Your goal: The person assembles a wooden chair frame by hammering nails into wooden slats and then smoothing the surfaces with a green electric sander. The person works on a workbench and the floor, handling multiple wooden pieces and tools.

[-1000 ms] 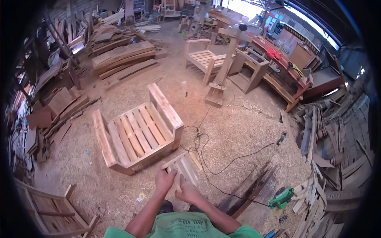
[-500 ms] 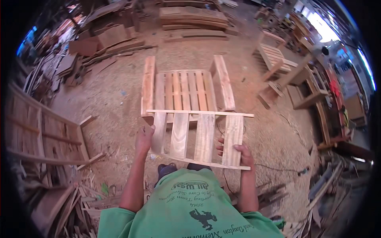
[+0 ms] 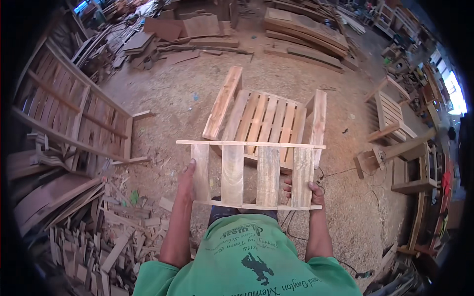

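I hold a slatted wooden panel (image 3: 232,175) level in front of my body, with several wide slats joined to a thin rail along the far side and another along the near side. My left hand (image 3: 186,181) grips its left end slat, thumb along the edge; the fingers are mostly hidden. Around the right end slat my right hand (image 3: 317,194) is closed, with the thumb on top and fingertips showing through the gap. Just beyond the panel stands a low wooden chair frame (image 3: 264,118) with a slatted seat and two broad arms, its near part covered by the panel.
A large slatted frame (image 3: 79,111) leans at the left, above a heap of wood offcuts (image 3: 116,246). Stacked boards (image 3: 306,34) lie at the back. Another slatted chair (image 3: 390,111) stands right. A cable (image 3: 345,171) crosses the sawdust-covered floor (image 3: 163,89).
My view has swung left, so the chair frame now sits farther right and at a slant. The panel remains in both hands and has shifted slightly right in view.
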`<state>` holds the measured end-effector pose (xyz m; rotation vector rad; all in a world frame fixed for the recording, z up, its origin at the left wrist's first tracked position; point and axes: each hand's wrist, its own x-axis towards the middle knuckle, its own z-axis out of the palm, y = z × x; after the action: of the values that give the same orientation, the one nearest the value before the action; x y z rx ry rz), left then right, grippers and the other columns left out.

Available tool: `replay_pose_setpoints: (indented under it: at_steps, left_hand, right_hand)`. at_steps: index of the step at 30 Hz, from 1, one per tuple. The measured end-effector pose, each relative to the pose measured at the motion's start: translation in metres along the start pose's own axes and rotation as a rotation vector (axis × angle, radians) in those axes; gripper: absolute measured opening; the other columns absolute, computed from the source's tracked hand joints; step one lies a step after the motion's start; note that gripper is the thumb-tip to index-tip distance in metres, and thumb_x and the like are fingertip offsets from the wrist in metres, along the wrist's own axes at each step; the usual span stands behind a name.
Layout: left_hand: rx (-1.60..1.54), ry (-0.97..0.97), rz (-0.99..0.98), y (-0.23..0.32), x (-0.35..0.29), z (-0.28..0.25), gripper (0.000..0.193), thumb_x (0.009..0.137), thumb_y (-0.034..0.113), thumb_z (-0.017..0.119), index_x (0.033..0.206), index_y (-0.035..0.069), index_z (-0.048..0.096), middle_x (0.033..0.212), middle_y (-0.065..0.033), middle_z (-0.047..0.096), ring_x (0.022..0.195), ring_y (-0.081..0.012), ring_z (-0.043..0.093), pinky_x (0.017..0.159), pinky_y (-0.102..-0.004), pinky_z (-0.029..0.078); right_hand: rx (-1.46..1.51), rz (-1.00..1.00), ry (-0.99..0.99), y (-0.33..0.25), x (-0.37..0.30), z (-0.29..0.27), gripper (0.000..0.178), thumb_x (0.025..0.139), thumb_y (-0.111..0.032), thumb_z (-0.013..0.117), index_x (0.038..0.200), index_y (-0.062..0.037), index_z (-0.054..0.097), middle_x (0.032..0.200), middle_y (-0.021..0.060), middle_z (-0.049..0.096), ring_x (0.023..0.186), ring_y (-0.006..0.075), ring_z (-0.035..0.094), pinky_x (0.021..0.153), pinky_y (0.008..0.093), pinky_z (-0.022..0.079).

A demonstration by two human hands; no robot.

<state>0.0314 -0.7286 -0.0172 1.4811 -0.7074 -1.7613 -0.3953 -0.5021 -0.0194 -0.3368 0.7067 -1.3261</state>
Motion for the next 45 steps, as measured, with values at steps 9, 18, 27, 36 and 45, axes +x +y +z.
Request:
replay_pose_setpoints:
  at_steps: [9, 18, 27, 36, 45]
  left_hand:
    - [0.032, 0.066, 0.297, 0.042, 0.004, 0.023, 0.043, 0.110, 0.047, 0.065, 0.122, 0.006, 0.070, 0.113, -0.0051, 0.073, 0.103, -0.0175, 0.067, 0.095, -0.0373, 0.055]
    - [0.429, 0.228, 0.480, 0.092, 0.061, 0.023, 0.041, 0.104, 0.048, 0.072, 0.094, 0.008, 0.068, 0.088, 0.0029, 0.057, 0.085, -0.0100, 0.047, 0.078, -0.0313, 0.043]
    - [0.668, 0.223, 0.431, 0.136, 0.173, 0.073, 0.053, 0.103, 0.055, 0.069, 0.097, 0.003, 0.070, 0.089, -0.0081, 0.068, 0.087, -0.0217, 0.062, 0.086, -0.0414, 0.049]
    - [0.910, 0.334, 0.398, 0.168, 0.250, 0.196, 0.055, 0.103, 0.059, 0.064, 0.096, 0.005, 0.068, 0.093, -0.0159, 0.071, 0.091, -0.0346, 0.067, 0.086, -0.0503, 0.049]
    - [1.142, 0.232, 0.678, 0.120, 0.299, 0.369, 0.032, 0.102, 0.030, 0.071, 0.126, 0.010, 0.069, 0.126, -0.0220, 0.069, 0.115, -0.0415, 0.067, 0.091, -0.0568, 0.050]
  right_hand:
    - [0.143, -0.172, 0.592, 0.074, 0.060, -0.225, 0.052, 0.108, -0.043, 0.058, 0.137, -0.0002, 0.063, 0.131, 0.0191, 0.073, 0.116, 0.0344, 0.074, 0.100, 0.0525, 0.062]
    - [-0.064, -0.101, 1.033, 0.088, 0.069, -0.108, 0.035, 0.107, -0.030, 0.063, 0.132, -0.0041, 0.061, 0.115, 0.0144, 0.073, 0.103, 0.0298, 0.075, 0.088, 0.0435, 0.066]
    - [-0.937, -0.265, 0.343, 0.066, 0.223, 0.078, 0.053, 0.103, -0.020, 0.073, 0.151, -0.0048, 0.058, 0.107, 0.0152, 0.078, 0.092, 0.0199, 0.078, 0.082, 0.0346, 0.063]
    - [-0.997, -0.130, 0.260, 0.043, 0.368, 0.071, 0.099, 0.099, -0.030, 0.080, 0.174, -0.0131, 0.018, 0.125, 0.0218, 0.073, 0.112, 0.0310, 0.074, 0.101, 0.0416, 0.058]
    - [-0.724, -0.368, 0.409, 0.054, 0.496, -0.034, 0.093, 0.105, -0.038, 0.070, 0.169, -0.0070, 0.011, 0.098, 0.0179, 0.071, 0.088, 0.0259, 0.072, 0.080, 0.0398, 0.059]
